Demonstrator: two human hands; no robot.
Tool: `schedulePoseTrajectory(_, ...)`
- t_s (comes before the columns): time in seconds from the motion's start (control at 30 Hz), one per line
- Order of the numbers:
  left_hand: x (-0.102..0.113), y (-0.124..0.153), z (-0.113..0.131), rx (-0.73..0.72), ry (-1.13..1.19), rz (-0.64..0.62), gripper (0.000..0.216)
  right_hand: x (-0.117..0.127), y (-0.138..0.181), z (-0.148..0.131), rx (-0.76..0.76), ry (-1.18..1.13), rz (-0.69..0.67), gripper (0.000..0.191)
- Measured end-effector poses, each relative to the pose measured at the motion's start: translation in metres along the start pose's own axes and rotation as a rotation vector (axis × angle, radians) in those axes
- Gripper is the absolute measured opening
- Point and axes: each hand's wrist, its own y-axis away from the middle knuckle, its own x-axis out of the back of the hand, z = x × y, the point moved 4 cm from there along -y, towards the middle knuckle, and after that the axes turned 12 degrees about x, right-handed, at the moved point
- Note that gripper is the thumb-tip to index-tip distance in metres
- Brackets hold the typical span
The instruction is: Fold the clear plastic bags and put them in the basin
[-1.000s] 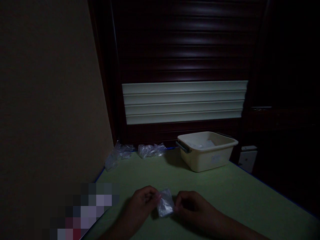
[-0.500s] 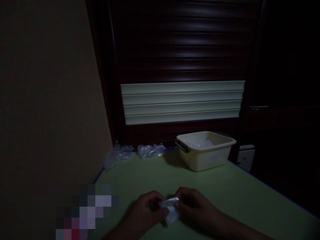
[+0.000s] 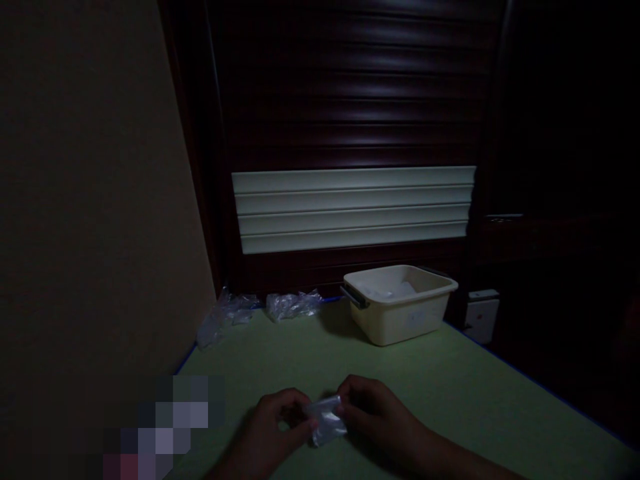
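Note:
Low over the near part of a green table (image 3: 450, 393), both my hands pinch a small clear plastic bag (image 3: 327, 420). My left hand (image 3: 277, 423) has its fingers closed on the bag's left edge. The fingers of my right hand (image 3: 373, 413) are closed on its upper right edge. The bag looks crumpled and hangs between the two hands, just above the tabletop. The scene is dim, so what the bag contains cannot be made out.
A cream plastic tub (image 3: 400, 303) with a dark handle stands at the table's far side. Crumpled clear plastic bags (image 3: 293, 303) lie along the far left edge by the wall. A small white box (image 3: 481, 313) sits beyond the table's right edge. A dark shutter rises behind.
The bag was held flat and facing me a second ago; now it is folded over and crumpled between my fingers, and my hands have drawn closer together and lower. The view shifted slightly right.

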Motion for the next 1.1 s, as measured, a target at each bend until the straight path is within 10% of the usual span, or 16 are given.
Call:
schedulePoseTrajectory(0.4,0.0,0.014,0.006,-0.578,-0.594,0.194,0.019,0.033,0.007,-0.021,0.202,0.453,0.256,0.024)
schedulePoseTrajectory(0.6,-0.017,-0.014,0.052,-0.703,-0.738,0.217,0.022,0.061,0.004,-0.038,0.307,0.49,0.387,0.024)
schedulePoseTrajectory(0.83,-0.054,-0.069,0.131,-0.999,-0.733,0.534,0.03,0.149,-0.008,-0.075,0.368,0.599,0.739,0.03)
schedulePoseTrajectory(1.1,-0.073,-0.106,0.12,-1.035,-0.672,0.538,0.027,0.256,-0.042,-0.076,0.257,0.69,0.741,0.032)
